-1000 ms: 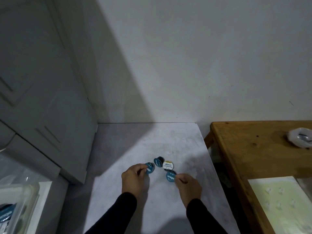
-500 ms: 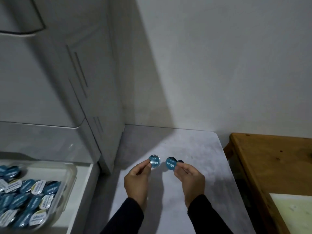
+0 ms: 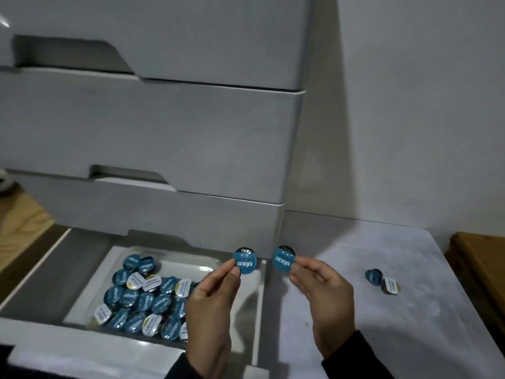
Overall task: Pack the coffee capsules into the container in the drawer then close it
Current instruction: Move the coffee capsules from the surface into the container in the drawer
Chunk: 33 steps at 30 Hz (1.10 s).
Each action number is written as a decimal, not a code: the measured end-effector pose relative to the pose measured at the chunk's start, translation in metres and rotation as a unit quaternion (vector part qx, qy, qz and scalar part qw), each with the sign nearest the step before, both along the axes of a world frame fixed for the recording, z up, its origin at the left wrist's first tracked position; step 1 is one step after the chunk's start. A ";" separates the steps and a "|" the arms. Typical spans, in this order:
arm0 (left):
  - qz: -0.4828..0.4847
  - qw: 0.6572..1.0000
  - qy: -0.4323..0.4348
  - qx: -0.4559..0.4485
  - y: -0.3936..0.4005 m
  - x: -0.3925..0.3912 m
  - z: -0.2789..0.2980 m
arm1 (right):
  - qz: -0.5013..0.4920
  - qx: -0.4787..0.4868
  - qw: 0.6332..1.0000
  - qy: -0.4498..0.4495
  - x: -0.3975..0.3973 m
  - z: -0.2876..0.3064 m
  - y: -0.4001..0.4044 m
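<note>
My left hand (image 3: 211, 299) pinches a blue coffee capsule (image 3: 245, 261) above the right edge of the clear container (image 3: 180, 265). That container sits in the open bottom drawer (image 3: 41, 269) and holds several blue and white capsules (image 3: 144, 296). My right hand (image 3: 321, 294) pinches a second blue capsule (image 3: 284, 259) just right of the drawer, over the white counter (image 3: 382, 337). Two loose capsules (image 3: 382, 280), one blue and one white-topped, lie on the counter further right.
A grey drawer cabinet (image 3: 164, 132) rises behind the open drawer, its upper drawers pushed in. A wooden table edge (image 3: 481, 258) borders the counter at right. Wooden flooring or board (image 3: 21, 222) shows at far left. A plain wall stands behind the counter.
The view has swung left, bringing the open drawer and container into full view. Both hands lifted capsules off the counter and carried them left toward the drawer.
</note>
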<state>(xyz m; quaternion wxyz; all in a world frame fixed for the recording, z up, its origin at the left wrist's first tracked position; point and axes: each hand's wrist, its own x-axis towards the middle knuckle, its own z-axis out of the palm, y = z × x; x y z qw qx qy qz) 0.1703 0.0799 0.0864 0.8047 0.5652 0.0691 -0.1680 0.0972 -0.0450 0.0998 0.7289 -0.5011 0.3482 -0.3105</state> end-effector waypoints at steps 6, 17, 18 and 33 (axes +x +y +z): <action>-0.012 0.998 0.026 0.057 0.105 0.066 -0.005 | 0.079 -0.004 0.996 0.044 0.052 -0.013 0.096; -0.117 0.976 0.115 0.140 0.137 0.166 -0.036 | 0.062 0.030 0.981 0.184 0.144 -0.047 0.147; -0.123 0.974 0.121 0.147 0.136 0.173 -0.039 | 0.057 0.035 0.978 0.197 0.149 -0.052 0.145; -0.177 0.934 0.086 0.298 0.128 0.219 -0.066 | 0.046 0.024 0.949 0.311 0.186 -0.094 0.126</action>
